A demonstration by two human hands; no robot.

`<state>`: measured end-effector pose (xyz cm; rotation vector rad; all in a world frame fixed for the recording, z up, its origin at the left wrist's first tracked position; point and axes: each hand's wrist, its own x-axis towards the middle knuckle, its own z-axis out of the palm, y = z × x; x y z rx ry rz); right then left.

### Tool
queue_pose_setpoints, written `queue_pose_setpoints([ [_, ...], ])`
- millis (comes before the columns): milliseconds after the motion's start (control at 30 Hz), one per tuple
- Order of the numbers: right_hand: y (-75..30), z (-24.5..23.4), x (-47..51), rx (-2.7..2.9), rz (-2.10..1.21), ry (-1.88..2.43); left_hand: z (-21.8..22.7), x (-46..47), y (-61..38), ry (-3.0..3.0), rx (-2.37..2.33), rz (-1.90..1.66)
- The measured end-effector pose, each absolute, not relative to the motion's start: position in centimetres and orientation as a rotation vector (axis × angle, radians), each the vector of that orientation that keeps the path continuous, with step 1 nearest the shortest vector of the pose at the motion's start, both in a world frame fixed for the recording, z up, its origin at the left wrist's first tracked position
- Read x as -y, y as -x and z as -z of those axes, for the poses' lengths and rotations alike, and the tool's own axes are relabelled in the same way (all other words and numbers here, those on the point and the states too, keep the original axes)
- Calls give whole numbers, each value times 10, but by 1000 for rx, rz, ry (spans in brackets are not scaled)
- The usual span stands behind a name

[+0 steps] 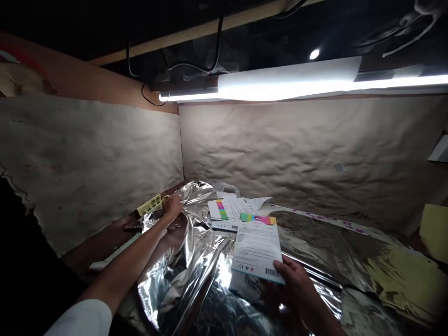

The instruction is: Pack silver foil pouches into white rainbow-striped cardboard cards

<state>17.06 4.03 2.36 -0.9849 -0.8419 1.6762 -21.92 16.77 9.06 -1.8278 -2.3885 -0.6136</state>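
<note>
Our left hand [172, 206] is closed on a crumpled sheet of thin silver foil [206, 266], soft and slippery, best pinched at an edge. Our right hand [292, 284] grips a stiff white rectangular printed card [256, 249] by its lower edge, over the foil.

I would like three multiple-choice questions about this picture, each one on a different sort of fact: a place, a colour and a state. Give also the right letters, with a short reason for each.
1. Where is the barcode on the printed card in the right hand?
A) Near its lower edge
B) Near its top edge
C) In its centre

2. What colour is the sleeve on the left arm?
A) Red
B) White
C) Black

3. What state is the silver foil in?
A) Flat and smooth
B) Rolled up tight
C) Crumpled and creased

1: A, it sits at the card's bottom edge, beside the fingers.
2: B, the sleeve shows white at the lower left.
3: C, wrinkles run through the foil where the left hand grips it.
</note>
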Motion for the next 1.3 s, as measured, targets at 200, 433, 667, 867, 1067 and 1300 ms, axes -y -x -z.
queue_pose_setpoints([
  [200,-182,-24,-49,738,-1569,973,-115,-130,189,1935,2120,398],
  [433,-192,-11,-59,528,-1422,1093,-77,-16,92,2536,1347,12],
  [667,-219,-12,-73,393,-1212,1041,-99,55,87,3122,931,224],
  [867,-193,-27,-55,584,-1440,886,-105,-17,171,2863,1700,609],
  [1067,-128,-27,-12,1480,-1639,834,-69,-88,221,2901,1742,519],
  [1300,-139,-34,-1,1664,-1794,781,-81,-130,251,2568,2178,732],
])
